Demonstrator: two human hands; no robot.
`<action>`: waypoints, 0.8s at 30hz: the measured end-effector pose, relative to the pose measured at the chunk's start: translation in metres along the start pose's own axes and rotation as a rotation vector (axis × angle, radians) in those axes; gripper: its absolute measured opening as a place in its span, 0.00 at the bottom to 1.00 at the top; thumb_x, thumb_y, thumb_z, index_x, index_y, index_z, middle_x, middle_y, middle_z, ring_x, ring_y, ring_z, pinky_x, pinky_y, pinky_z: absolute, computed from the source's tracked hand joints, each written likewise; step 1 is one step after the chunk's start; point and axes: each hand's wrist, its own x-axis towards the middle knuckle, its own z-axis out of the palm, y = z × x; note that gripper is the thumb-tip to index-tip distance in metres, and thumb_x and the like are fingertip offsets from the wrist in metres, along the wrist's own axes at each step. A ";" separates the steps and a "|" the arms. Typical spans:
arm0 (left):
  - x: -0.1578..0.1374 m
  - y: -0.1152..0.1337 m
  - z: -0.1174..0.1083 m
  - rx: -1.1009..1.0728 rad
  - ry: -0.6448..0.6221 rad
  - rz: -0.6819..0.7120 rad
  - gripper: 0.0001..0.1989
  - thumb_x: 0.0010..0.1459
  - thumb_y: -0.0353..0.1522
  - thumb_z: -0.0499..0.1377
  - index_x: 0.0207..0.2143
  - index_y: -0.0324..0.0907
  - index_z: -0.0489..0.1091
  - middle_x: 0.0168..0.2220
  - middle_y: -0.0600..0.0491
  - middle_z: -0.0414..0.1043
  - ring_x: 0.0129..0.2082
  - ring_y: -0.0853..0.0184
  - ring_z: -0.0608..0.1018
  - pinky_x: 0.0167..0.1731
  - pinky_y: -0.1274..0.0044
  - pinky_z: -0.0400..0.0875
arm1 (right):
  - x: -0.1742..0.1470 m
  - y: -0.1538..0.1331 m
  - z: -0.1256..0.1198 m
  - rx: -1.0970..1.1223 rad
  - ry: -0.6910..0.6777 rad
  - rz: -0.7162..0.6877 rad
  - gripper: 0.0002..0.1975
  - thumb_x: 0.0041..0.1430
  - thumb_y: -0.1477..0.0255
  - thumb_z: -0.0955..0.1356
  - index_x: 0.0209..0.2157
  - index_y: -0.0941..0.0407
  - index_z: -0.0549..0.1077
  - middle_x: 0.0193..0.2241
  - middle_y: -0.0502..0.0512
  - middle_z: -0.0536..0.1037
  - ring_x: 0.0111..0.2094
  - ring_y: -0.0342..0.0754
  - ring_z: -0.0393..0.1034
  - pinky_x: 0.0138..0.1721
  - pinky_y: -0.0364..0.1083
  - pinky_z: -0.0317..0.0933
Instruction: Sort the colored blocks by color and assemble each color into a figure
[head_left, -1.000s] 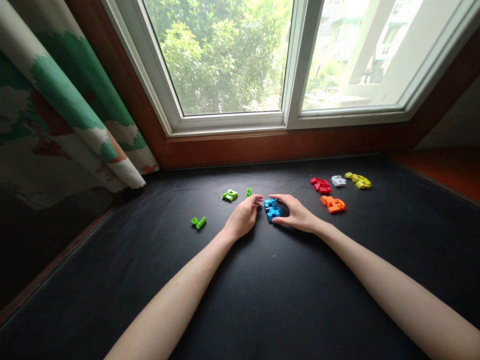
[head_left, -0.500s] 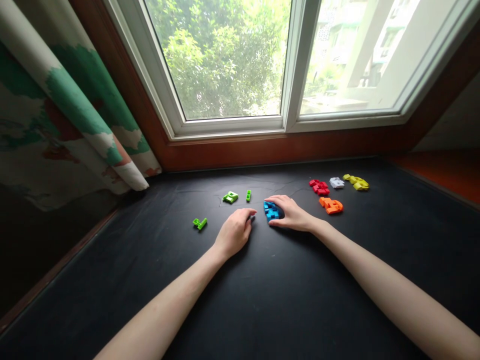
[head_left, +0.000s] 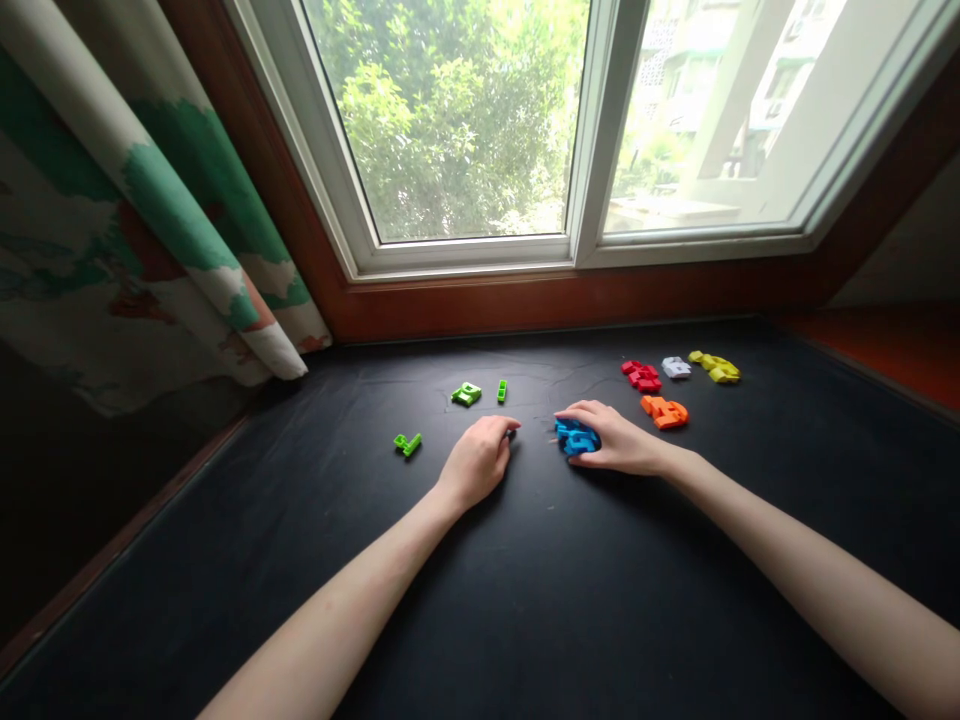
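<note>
My right hand is wrapped around a blue plastic toy piece, with the thumb at its near side and the fingers at its far side. The palm hides part of the blue piece, which is at the tabletop. To its left, my left hand rests on the table with curled fingers. Something dark shows by its fingertips, and I cannot make out what it is. Beyond the left hand lie a green plastic piece and a small green bar. Another green piece lies to its left.
On the right of the black tabletop lie red pieces, a white piece, yellow pieces and an orange piece. A window stands behind the table, and a patterned curtain hangs at the left.
My right hand has moved to the right with the blue piece, farther from my left hand. The left hand keeps its place and curled pose. The whole view has shifted slightly.
</note>
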 end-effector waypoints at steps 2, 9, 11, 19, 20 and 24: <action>0.000 0.000 0.000 -0.002 -0.004 0.001 0.14 0.59 0.21 0.52 0.45 0.39 0.68 0.45 0.45 0.75 0.46 0.60 0.77 0.49 0.67 0.73 | -0.005 0.001 -0.004 -0.010 -0.012 0.003 0.30 0.51 0.65 0.72 0.56 0.54 0.68 0.53 0.61 0.70 0.55 0.59 0.63 0.56 0.57 0.57; 0.001 0.000 0.001 0.016 -0.004 0.035 0.13 0.59 0.21 0.52 0.45 0.39 0.68 0.45 0.45 0.75 0.46 0.60 0.77 0.49 0.66 0.73 | -0.019 0.003 -0.004 0.039 0.009 0.034 0.34 0.52 0.60 0.72 0.60 0.52 0.64 0.57 0.62 0.67 0.58 0.60 0.61 0.58 0.59 0.56; 0.001 0.001 0.001 0.027 -0.005 0.046 0.13 0.59 0.21 0.52 0.45 0.39 0.68 0.44 0.46 0.75 0.46 0.60 0.77 0.49 0.67 0.73 | -0.021 0.003 -0.003 0.079 0.039 0.044 0.34 0.52 0.59 0.72 0.60 0.52 0.65 0.57 0.62 0.67 0.58 0.60 0.61 0.59 0.58 0.56; 0.001 0.013 0.002 0.061 -0.034 0.203 0.11 0.62 0.24 0.51 0.44 0.41 0.69 0.45 0.47 0.74 0.46 0.61 0.75 0.48 0.68 0.73 | -0.030 0.011 -0.001 0.232 0.200 0.077 0.21 0.62 0.61 0.64 0.55 0.54 0.68 0.52 0.61 0.72 0.54 0.57 0.68 0.55 0.57 0.63; 0.001 0.017 0.003 0.064 -0.042 0.222 0.10 0.63 0.25 0.51 0.44 0.40 0.69 0.46 0.46 0.74 0.47 0.61 0.75 0.48 0.68 0.72 | -0.031 0.012 0.000 0.247 0.222 0.094 0.21 0.62 0.61 0.64 0.54 0.54 0.69 0.51 0.61 0.72 0.53 0.57 0.68 0.55 0.57 0.64; 0.000 0.036 0.009 0.083 -0.096 0.297 0.11 0.64 0.27 0.52 0.48 0.40 0.67 0.50 0.46 0.72 0.50 0.60 0.73 0.50 0.67 0.70 | -0.031 0.014 0.004 0.289 0.268 0.124 0.18 0.61 0.61 0.65 0.50 0.54 0.71 0.48 0.60 0.74 0.50 0.56 0.70 0.51 0.55 0.67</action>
